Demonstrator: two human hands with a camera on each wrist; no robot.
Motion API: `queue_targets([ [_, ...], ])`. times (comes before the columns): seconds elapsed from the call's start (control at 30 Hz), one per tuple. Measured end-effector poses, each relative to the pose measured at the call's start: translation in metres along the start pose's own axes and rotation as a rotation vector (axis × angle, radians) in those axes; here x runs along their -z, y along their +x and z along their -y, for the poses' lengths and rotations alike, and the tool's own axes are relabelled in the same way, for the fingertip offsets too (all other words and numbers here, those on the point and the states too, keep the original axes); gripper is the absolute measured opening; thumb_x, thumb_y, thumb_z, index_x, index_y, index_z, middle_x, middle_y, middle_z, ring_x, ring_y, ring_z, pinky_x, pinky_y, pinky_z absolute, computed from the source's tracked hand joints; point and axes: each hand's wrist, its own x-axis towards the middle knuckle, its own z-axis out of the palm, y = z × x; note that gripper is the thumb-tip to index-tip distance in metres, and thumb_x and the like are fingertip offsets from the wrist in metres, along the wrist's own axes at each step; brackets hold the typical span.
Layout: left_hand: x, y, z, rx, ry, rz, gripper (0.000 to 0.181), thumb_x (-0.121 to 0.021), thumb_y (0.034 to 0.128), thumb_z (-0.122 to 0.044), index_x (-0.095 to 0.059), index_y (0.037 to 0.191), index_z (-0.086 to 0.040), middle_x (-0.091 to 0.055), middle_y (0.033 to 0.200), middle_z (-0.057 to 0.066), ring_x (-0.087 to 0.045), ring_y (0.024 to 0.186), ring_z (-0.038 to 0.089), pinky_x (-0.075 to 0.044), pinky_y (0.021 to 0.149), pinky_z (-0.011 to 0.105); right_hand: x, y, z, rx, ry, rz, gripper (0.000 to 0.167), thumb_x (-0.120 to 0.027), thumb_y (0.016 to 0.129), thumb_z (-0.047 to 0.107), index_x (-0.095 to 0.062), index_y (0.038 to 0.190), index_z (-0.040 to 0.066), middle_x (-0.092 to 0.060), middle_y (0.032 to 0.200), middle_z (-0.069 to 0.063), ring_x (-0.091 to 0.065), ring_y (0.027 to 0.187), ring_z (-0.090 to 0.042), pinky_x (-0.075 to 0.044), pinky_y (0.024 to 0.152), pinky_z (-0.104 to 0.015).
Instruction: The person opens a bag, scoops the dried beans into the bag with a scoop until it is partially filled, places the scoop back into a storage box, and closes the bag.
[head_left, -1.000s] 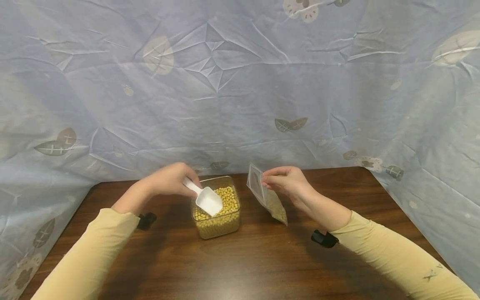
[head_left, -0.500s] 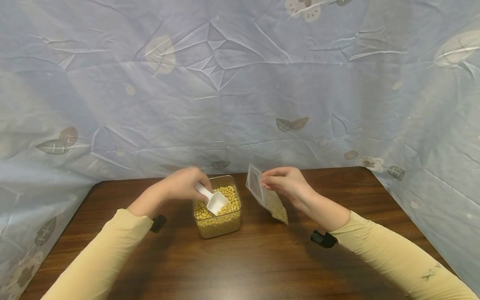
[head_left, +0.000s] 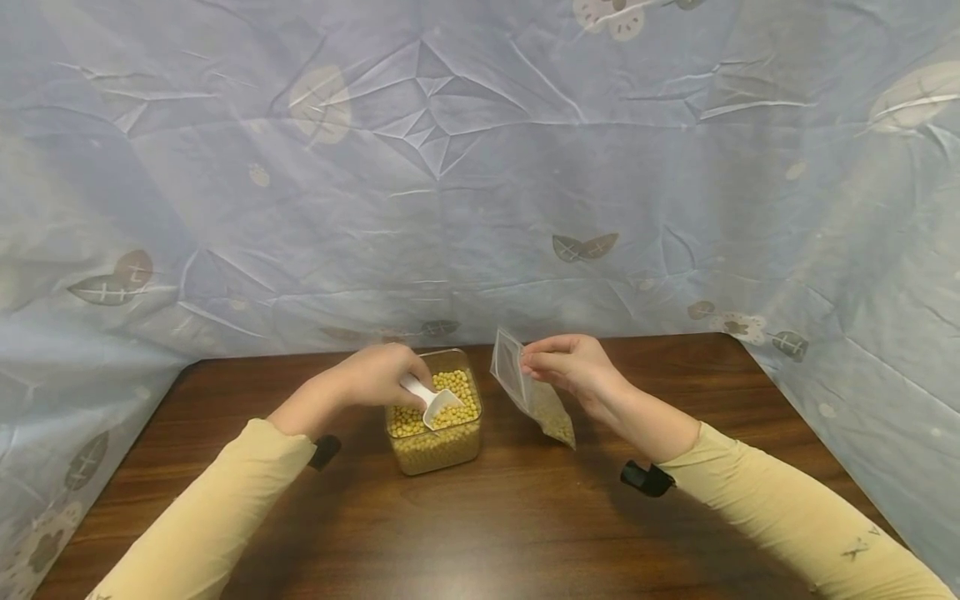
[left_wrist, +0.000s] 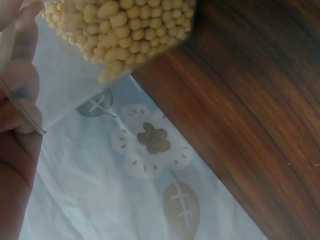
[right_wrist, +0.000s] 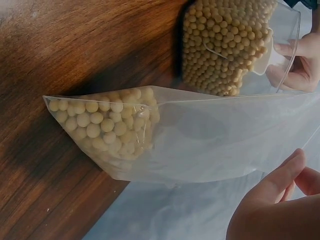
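Note:
A clear square container (head_left: 438,454) full of yellow soybeans (head_left: 452,385) stands near the back of the table. My left hand (head_left: 382,377) reaches over its left side and grips the handle of a white scoop (head_left: 442,407), whose bowl is tipped down into the beans. To the right, my right hand (head_left: 577,367) pinches the upper edge of a clear zip bag (head_left: 525,387) between thumb and fingers. In the right wrist view the bag (right_wrist: 210,140) hangs with soybeans (right_wrist: 100,120) gathered in its bottom corner. The left wrist view shows the hand only partly, beside the container wall.
The dark wooden table (head_left: 480,533) carries the container and ends at a pale blue patterned cloth (head_left: 480,208) hanging behind it. Black wrist devices (head_left: 647,478) sit under both forearms. The bag's lower tip is close to the tabletop, a short way right of the container.
My left hand has moved right and slightly down, and the scoop's bowl has sunk deeper among the soybeans. My right hand and the bag have stayed nearly still.

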Motion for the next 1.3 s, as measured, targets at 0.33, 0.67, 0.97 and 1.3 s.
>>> queue_targets([
  [0.33, 0.002, 0.002, 0.010, -0.097, -0.149, 0.015, 0.010, -0.083, 0.0908, -0.017, -0.080, 0.095, -0.009, -0.078, 0.090, 0.001, -0.062, 0.075, 0.003, -0.052, 0.071, 0.023, 0.000, 0.001, -0.001, -0.015, 0.005, -0.009, 0.032, -0.069, 0.099, -0.001, -0.065, 0.127, -0.016, -0.077, 0.105, -0.004, -0.077, 0.086, -0.007, -0.062, 0.083, -0.020],
  [0.67, 0.006, -0.002, 0.016, -0.149, -0.231, -0.021, 0.009, -0.083, 0.0895, -0.013, -0.080, 0.093, -0.006, -0.079, 0.089, 0.004, -0.062, 0.076, 0.003, -0.052, 0.072, 0.022, 0.004, 0.000, 0.000, -0.016, 0.041, -0.013, 0.031, -0.068, 0.099, -0.003, -0.064, 0.126, -0.018, -0.077, 0.097, 0.001, -0.078, 0.083, -0.006, -0.062, 0.081, -0.018],
  [0.97, 0.010, -0.007, 0.019, -0.134, -0.273, -0.068, 0.014, -0.084, 0.0895, -0.015, -0.082, 0.099, -0.004, -0.080, 0.093, 0.006, -0.063, 0.077, 0.004, -0.053, 0.070, 0.022, 0.009, 0.000, 0.000, -0.014, 0.048, -0.013, 0.033, -0.067, 0.099, -0.004, -0.061, 0.128, -0.019, -0.078, 0.096, 0.000, -0.078, 0.083, -0.006, -0.062, 0.082, -0.018],
  [1.3, 0.012, -0.018, 0.028, -0.049, -0.307, -0.100, 0.017, -0.084, 0.0896, -0.016, -0.082, 0.102, -0.005, -0.081, 0.098, 0.006, -0.065, 0.080, 0.008, -0.053, 0.073, 0.023, 0.007, 0.003, 0.000, -0.009, 0.041, -0.005, 0.035, -0.067, 0.100, -0.003, -0.061, 0.130, -0.019, -0.079, 0.092, 0.003, -0.078, 0.084, -0.006, -0.062, 0.082, -0.019],
])
